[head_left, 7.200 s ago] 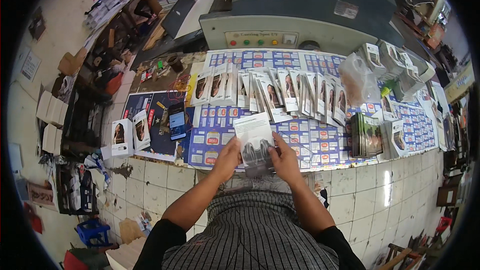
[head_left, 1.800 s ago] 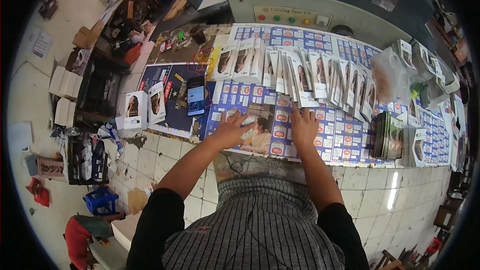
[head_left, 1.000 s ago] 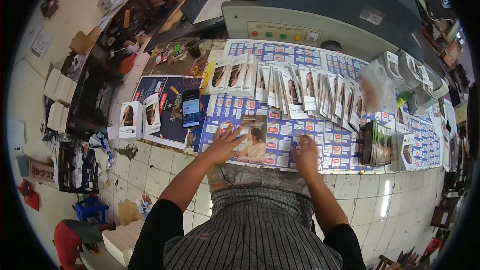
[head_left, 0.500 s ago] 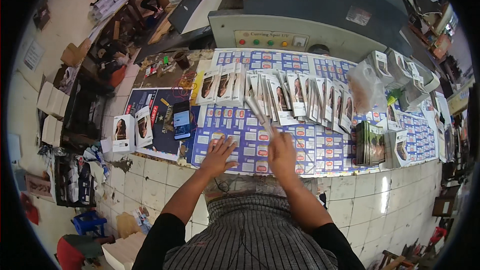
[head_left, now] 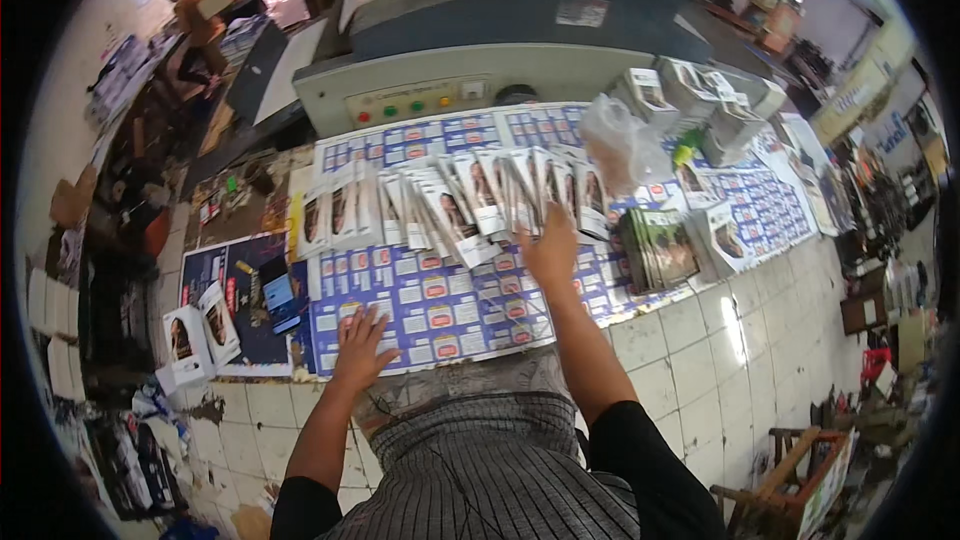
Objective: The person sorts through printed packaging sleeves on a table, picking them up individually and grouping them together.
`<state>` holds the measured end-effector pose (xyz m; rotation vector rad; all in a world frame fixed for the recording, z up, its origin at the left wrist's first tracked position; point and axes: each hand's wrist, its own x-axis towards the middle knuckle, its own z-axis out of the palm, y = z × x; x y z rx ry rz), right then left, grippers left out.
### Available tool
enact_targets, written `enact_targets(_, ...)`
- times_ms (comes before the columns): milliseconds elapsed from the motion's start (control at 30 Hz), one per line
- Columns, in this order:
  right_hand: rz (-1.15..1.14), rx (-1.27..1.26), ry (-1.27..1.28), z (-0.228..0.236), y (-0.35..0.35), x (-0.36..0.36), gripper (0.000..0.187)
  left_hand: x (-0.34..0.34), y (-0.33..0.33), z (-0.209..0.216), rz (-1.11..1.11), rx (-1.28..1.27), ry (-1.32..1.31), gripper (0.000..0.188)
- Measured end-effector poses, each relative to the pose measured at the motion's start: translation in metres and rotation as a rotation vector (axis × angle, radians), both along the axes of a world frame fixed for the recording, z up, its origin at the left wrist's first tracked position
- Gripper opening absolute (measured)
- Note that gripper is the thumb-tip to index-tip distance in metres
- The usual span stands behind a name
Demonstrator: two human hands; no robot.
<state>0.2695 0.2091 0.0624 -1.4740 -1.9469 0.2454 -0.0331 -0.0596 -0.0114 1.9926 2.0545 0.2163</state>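
Observation:
A long row of slim white cartons [head_left: 462, 208], each with a picture of a long-haired person, leans overlapped across the blue printed sheet [head_left: 408, 302]. My right hand [head_left: 552, 252] is at the front edge of the row's right part, thumb and fingers bent around the lower end of a white carton [head_left: 548, 180]; its fingertips are partly lost among the cartons. Flat on the sheet near its front edge lies my left hand [head_left: 362, 348], fingers spread, holding nothing. Right of my right hand stands a block of dark green-brown cartons [head_left: 657, 250], with a white carton [head_left: 722, 238] beside it.
A grey machine [head_left: 400, 90] with coloured buttons backs the table. Behind the row's right end sit a clear plastic bag [head_left: 622, 145] and stacked white boxes [head_left: 690, 90]. At left are a phone [head_left: 281, 295] and two white boxes [head_left: 190, 340]. People [head_left: 200, 25] stand far left.
The view has swung right. My right hand has left the thin carton it held at the row's left-middle and moved to the right part. My left hand stays flat on the sheet.

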Motion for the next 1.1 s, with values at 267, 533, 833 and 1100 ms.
enact_targets(267,-0.64,-0.105,-0.43,-0.019,0.001,0.193,0.062,0.005,0.006,0.003,0.025,0.003,-0.014,0.074)
enact_targets(533,-0.138,0.258,-0.137,-0.016,-0.042,0.126,0.032,0.044,0.029,0.035,0.054,0.063,-0.321,0.057)
enact_targets(833,-0.427,0.489,0.05,0.035,0.009,0.204,0.024,0.03,0.015,0.037,0.105,0.04,-0.337,0.047)
enact_targets(1100,-0.391,0.338,-0.272,-0.019,0.02,0.22,0.031,0.02,0.002,0.038,0.128,0.027,-0.336,0.042)
